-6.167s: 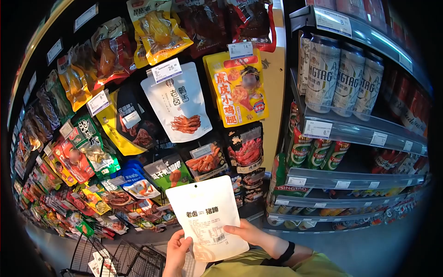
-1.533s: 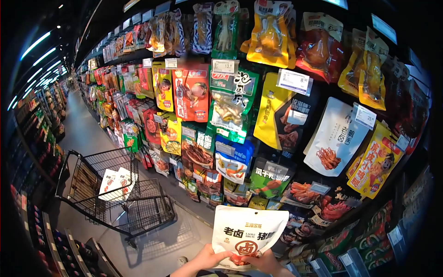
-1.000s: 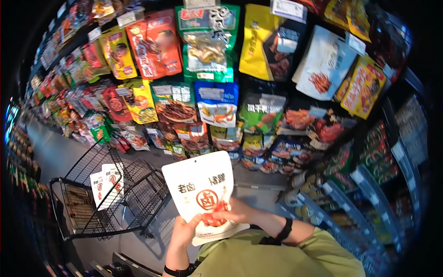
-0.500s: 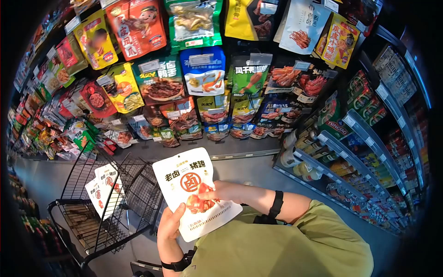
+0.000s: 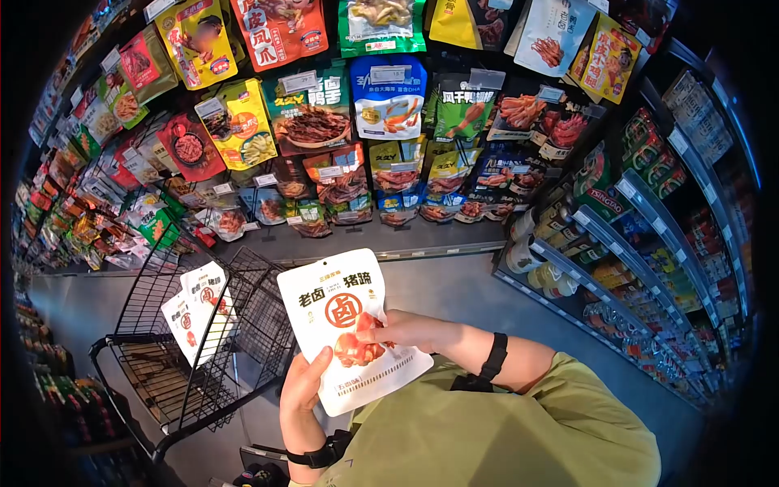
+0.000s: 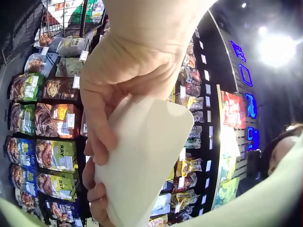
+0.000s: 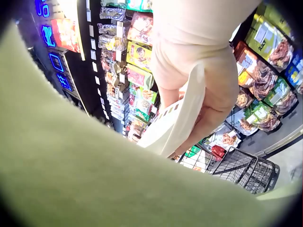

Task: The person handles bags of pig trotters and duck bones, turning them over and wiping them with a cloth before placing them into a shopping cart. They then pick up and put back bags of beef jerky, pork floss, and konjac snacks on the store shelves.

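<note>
A white pouch of braised pig trotters point(image 5: 329, 280), front side up, is held between both hands in the head view. My left hand point(image 5: 302, 385) grips its lower left edge, thumb on the front. On the right edge is my right hand point(image 5: 415, 329), its thumb over the printed meat picture. In the left wrist view the left hand's fingers point(image 6: 100, 137) curl against the pouch's white underside point(image 6: 142, 156). Seen from the right wrist, the pouch point(image 7: 177, 118) stands edge-on, with the right hand point(image 7: 220, 85) around its edge.
A black wire shopping cart point(image 5: 122, 345) stands at the left, two similar white pouches point(image 5: 195, 312) lying in it. Ahead, racks of hanging snack pouches point(image 5: 312, 114) run along the aisle. Shelves of cans and bottles point(image 5: 641, 219) rise at the right.
The pouch was turned from its back to its front since the oldest frame. The head view swung left, then down, bringing the cart into fuller view. Both hands kept hold.
</note>
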The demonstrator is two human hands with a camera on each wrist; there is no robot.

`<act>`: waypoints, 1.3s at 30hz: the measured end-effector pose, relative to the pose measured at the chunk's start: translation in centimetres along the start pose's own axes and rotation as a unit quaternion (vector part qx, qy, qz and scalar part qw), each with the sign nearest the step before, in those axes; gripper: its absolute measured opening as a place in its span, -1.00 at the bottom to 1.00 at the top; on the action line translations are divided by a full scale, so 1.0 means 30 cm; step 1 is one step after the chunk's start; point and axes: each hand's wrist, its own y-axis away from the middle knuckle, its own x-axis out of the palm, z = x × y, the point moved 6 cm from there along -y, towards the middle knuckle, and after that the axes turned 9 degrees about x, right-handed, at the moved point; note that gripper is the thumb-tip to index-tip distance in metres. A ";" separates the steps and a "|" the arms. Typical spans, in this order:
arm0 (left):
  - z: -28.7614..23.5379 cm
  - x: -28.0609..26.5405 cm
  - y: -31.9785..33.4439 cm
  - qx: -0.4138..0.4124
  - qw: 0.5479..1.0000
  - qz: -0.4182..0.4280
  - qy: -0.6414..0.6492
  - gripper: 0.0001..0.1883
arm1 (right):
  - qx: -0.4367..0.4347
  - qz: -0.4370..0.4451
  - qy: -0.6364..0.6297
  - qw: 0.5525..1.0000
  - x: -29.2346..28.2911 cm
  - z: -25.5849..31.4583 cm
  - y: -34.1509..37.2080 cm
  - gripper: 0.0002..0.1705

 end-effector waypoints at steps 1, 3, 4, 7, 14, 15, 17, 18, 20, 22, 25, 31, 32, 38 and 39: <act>-0.003 0.007 0.002 0.000 1.000 0.002 0.000 -0.49 | -0.027 -0.002 -0.026 0.999 0.002 0.006 0.010 -0.59; -0.010 0.030 0.007 -0.010 0.999 0.019 0.030 -0.55 | -0.057 -0.005 -0.050 0.997 -0.006 0.008 0.022 -0.59; -0.013 0.040 0.007 -0.008 0.999 0.020 0.029 -0.55 | -0.049 -0.005 -0.038 0.998 -0.022 -0.006 0.023 -0.59; -0.019 0.086 0.005 0.002 0.999 0.032 0.010 -0.57 | -0.058 -0.014 -0.026 0.998 -0.041 0.011 0.083 -0.58; 0.032 0.244 0.000 -0.021 0.996 0.079 -0.038 -0.58 | -0.078 -0.021 -0.073 0.994 -0.119 -0.043 0.259 -0.55; 0.047 0.271 0.001 -0.027 0.994 0.090 -0.048 -0.58 | -0.082 -0.041 -0.071 0.993 -0.130 -0.056 0.290 -0.56; 0.077 0.323 0.007 -0.036 0.993 0.104 -0.052 -0.58 | -0.065 -0.042 -0.070 0.995 -0.163 -0.112 0.333 -0.49; 0.093 0.352 0.014 -0.043 0.991 0.114 -0.054 -0.58 | -0.045 -0.041 -0.065 0.996 -0.176 -0.140 0.356 -0.43; 0.120 0.399 0.031 -0.051 0.990 0.114 -0.060 -0.57 | -0.037 -0.055 -0.063 0.996 -0.193 -0.170 0.418 -0.43; 0.160 0.432 0.047 -0.060 0.988 0.120 -0.077 -0.57 | -0.060 -0.070 -0.071 0.993 -0.208 -0.207 0.462 -0.43; 0.198 0.477 0.089 -0.069 0.988 0.113 -0.080 -0.58 | -0.057 -0.062 -0.079 0.993 -0.201 -0.233 0.533 -0.46; 0.284 0.501 0.194 -0.080 0.991 0.083 -0.074 -0.58 | -0.073 -0.054 -0.072 0.993 -0.191 -0.349 0.574 -0.52; 0.297 0.502 0.214 -0.079 0.992 0.076 -0.069 -0.58 | -0.088 -0.039 -0.077 0.992 -0.184 -0.355 0.583 -0.54; 0.338 0.482 0.330 -0.059 0.994 0.017 -0.090 -0.57 | -0.090 0.018 -0.059 0.994 -0.124 -0.371 0.605 -0.52; 0.343 0.478 0.349 -0.061 0.994 0.013 -0.091 -0.57 | -0.077 0.033 -0.051 0.995 -0.116 -0.391 0.587 -0.52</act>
